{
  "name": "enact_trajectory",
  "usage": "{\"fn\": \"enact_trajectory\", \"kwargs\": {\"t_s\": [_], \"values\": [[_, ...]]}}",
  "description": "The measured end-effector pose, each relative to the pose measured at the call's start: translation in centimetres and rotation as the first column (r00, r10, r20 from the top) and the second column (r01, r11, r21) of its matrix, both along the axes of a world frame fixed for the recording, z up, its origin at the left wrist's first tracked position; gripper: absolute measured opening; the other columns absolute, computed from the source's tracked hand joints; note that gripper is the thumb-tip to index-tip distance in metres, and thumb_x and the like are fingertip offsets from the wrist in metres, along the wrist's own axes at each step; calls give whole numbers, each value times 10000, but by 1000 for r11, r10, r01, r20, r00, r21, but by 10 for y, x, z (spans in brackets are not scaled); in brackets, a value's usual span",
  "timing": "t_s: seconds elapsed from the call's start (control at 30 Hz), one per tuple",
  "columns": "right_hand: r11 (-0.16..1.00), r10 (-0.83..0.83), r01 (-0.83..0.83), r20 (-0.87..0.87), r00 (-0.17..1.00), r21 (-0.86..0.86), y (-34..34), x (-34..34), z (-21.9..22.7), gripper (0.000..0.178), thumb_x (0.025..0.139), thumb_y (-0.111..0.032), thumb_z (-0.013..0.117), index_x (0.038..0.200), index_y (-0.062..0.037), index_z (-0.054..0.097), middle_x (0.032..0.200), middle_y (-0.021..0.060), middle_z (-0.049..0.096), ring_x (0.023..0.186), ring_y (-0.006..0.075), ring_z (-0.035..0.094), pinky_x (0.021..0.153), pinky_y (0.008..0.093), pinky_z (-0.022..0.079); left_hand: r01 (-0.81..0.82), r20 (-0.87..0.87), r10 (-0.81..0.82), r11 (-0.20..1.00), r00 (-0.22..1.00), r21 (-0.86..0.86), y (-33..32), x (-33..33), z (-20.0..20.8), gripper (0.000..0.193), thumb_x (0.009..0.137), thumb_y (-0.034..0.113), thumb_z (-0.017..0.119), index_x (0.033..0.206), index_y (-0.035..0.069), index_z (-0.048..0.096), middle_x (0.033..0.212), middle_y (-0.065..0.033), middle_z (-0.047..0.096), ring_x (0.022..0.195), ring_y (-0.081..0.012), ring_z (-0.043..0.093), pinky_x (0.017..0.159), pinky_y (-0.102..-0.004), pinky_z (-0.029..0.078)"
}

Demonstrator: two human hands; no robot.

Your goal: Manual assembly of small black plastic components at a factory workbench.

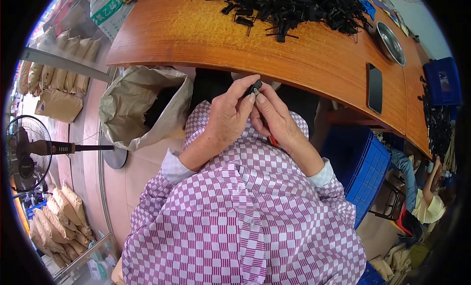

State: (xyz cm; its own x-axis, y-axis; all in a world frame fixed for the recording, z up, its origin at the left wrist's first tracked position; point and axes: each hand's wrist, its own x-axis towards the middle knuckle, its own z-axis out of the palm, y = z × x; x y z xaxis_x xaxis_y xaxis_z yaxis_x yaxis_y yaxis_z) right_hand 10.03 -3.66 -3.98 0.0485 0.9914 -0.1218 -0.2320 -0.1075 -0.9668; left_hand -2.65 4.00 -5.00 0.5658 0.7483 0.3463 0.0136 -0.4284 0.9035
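Note:
Both hands meet in front of my chest, just off the near edge of the wooden table (196, 49). Fingers of my left hand (226, 113) are closed round a small black plastic part (253, 86). Against it presses my right hand (277, 121), thumb and fingers bent in. A bit of shiny metal shows between the thumbs, and an orange-red handle end (273, 141) sticks out under my right palm; most of this tool is hidden by the hand. A heap of black plastic parts (294, 10) lies on the far side of the table.
An open woven sack (117, 106) stands left of my knees, by a fan (29, 152). On the table's right lie a phone (374, 89) and a metal bowl (390, 44). A blue crate (365, 162) sits to my right. Another person (429, 206) is at far right.

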Motion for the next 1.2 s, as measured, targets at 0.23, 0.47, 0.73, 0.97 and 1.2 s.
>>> {"fn": "enact_trajectory", "kwargs": {"t_s": [0.23, 0.47, 0.73, 0.97, 1.2], "values": [[999, -12, 14, -34, 999, 44, 1, -1, -7, 373, 1038, -312, 351, 1305, -56, 397, 593, -24, 418, 450, 51, 341, 410, 194, 252, -14, -80, 20, 997, 997, 73, -2, 1, 9, 342, 891, -54, 522, 1224, 15, 556, 1047, -114, 659, 931, -152, 644, 791, -244, 494], [991, 126, -129, -102, 987, -29, 12, 6, -12, 345, 1030, -286, 376, 1292, -65, 415, 608, 0, 456, 450, 88, 403, 425, 225, 326, -72, -75, 100, 950, 992, 304, 7, -6, 3, 336, 841, -66, 558, 1166, 13, 586, 1052, -148, 655, 908, -237, 660, 765, -294, 515], [919, -393, 113, 852, 346, 378, 53, 68, 0, 354, 926, -278, 566, 1198, -60, 512, 835, 197, 661, 729, 368, 660, 621, 429, 503, -390, -362, 527, 835, 769, 388, 74, -142, 13, 317, 851, 24, 577, 1167, 33, 571, 1075, -153, 644, 907, -312, 648, 765, -330, 515], [859, -463, 215, 884, -65, 466, 94, 135, -32, 231, 933, -254, 563, 1033, -45, 575, 689, 179, 628, 654, 340, 637, 569, 415, 484, -307, -373, 507, 823, 777, 478, 84, -149, -6, 412, 861, 31, 598, 1262, 30, 498, 1242, -138, 526, 1015, -242, 589, 805, -294, 495], [873, -488, 392, 542, 684, 290, 74, 97, -6, 210, 959, -220, 525, 887, -27, 565, 580, 46, 522, 501, 128, 481, 500, 269, 412, 118, 9, -134, 835, 991, -538, 59, -29, 42, 597, 899, 62, 593, 1419, 60, 301, 1241, -159, 545, 950, -208, 644, 722, -256, 509]]}}
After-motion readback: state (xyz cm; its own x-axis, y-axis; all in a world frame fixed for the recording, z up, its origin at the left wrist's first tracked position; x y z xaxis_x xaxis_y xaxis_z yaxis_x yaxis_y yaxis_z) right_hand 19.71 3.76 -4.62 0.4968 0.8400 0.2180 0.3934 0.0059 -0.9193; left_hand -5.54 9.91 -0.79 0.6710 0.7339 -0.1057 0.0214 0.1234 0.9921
